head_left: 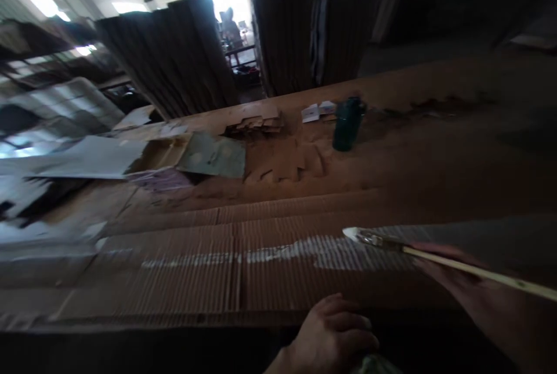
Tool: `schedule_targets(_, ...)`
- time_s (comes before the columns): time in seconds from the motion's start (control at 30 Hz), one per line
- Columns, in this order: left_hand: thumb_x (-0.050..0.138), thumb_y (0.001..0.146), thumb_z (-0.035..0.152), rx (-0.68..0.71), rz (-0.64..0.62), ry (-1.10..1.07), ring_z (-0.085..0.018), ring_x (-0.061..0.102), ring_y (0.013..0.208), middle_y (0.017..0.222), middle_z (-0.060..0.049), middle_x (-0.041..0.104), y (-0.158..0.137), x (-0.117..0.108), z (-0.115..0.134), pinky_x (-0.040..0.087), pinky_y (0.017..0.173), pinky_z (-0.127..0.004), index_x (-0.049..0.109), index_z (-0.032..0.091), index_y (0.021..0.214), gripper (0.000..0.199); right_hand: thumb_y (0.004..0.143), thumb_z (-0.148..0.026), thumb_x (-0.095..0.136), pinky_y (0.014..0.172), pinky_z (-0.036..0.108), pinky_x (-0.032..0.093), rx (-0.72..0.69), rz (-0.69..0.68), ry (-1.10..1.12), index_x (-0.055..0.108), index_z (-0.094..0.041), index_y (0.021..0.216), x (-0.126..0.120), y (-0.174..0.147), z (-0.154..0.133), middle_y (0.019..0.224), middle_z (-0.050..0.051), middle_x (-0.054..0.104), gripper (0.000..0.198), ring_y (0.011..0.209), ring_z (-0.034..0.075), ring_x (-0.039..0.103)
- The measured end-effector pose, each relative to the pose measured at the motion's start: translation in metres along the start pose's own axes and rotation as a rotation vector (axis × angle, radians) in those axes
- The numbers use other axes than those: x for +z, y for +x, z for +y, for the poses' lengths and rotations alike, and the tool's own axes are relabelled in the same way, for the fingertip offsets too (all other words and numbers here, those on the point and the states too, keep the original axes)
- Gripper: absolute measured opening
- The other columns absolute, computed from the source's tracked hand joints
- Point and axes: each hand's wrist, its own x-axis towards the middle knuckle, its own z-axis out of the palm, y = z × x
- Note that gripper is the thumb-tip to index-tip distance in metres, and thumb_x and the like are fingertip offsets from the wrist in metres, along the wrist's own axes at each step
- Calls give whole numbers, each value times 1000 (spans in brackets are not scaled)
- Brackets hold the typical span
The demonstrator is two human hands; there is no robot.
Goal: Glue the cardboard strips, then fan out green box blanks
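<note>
A paintbrush (387,242) with a long pale handle is in my right hand (455,272), its white-coated tip pointing left. The tip is at the ribbed brown cardboard (187,284); I cannot tell whether it touches. A streak of white, wet-looking coating (278,252) runs across the ribs, widest near the brush. My left hand (333,333) is at the near edge of the cardboard, its fingers curled together. A greenish patterned piece (376,365) shows just below those fingers; whether they grip it is hidden.
A dark green bottle or jar (347,126) stands farther back on the brown worktable (404,87). Cardboard scraps (261,122) and an open box (163,156) lie to its left. Tall dark stacks of sheets (174,55) rise behind the table. The right side is dim.
</note>
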Motion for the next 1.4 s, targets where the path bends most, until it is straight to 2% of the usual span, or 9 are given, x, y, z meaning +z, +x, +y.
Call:
schedule_targets(0.27,49,90,20,-328,422,305,-17,66,92,91,-2,74,-111,-95,-15,48,95,-37,67,23,93,18,84,-44,53,54,32,50,-255,-484,127,64,-26,70,212,38,-165,66,6,73,26,60,23,68)
schedule_targets(0.4,49,89,19,-359,470,318,-18,67,89,89,-2,74,-139,-106,-19,50,92,-37,67,24,92,19,85,-39,56,59,31,50,-284,-581,146,66,-26,75,267,27,-201,71,5,75,19,63,23,69)
schedule_targets(0.53,52,86,17,-368,401,295,-17,68,91,91,-3,74,-150,-109,-22,50,96,-39,67,24,95,19,81,-47,55,59,33,50,-210,-541,70,65,-23,69,260,31,-172,69,9,74,29,64,26,69)
schedule_targets(0.73,56,81,12,-384,344,252,-18,68,96,96,-3,74,-153,-110,-25,49,97,-40,66,24,99,24,72,-67,54,55,38,53,2,-350,-41,66,-22,66,173,49,-90,63,10,74,47,61,30,71)
schedule_targets(0.87,53,84,11,-368,422,283,-16,68,92,91,-1,74,-149,-112,-22,49,95,-37,66,25,94,21,69,-69,56,60,42,56,78,-280,-19,68,-25,69,146,50,-79,68,10,76,46,67,33,72)
schedule_targets(0.97,52,85,12,-370,469,317,-17,67,92,90,-2,74,-151,-119,-19,47,95,-37,67,24,92,21,74,-65,55,61,37,56,57,-337,75,69,-23,78,174,45,-109,75,9,77,44,70,30,73)
schedule_targets(1.2,54,85,15,-513,611,371,-16,66,88,87,1,74,-173,-117,-23,36,103,-41,68,27,88,19,82,-49,55,56,27,47,-261,-589,150,66,-21,73,303,11,-232,67,5,73,32,60,20,67)
schedule_targets(1.3,56,85,17,-539,608,368,-16,66,90,89,1,74,-181,-108,-25,34,105,-43,68,28,90,17,81,-47,57,59,27,47,-291,-597,130,65,-22,69,323,7,-234,68,6,73,29,63,20,67)
schedule_targets(1.4,58,85,20,-559,577,357,-18,65,93,90,0,74,-185,-102,-27,32,107,-44,69,28,90,15,79,-54,55,54,30,45,-227,-538,69,62,-22,63,310,23,-197,61,8,71,36,57,22,65)
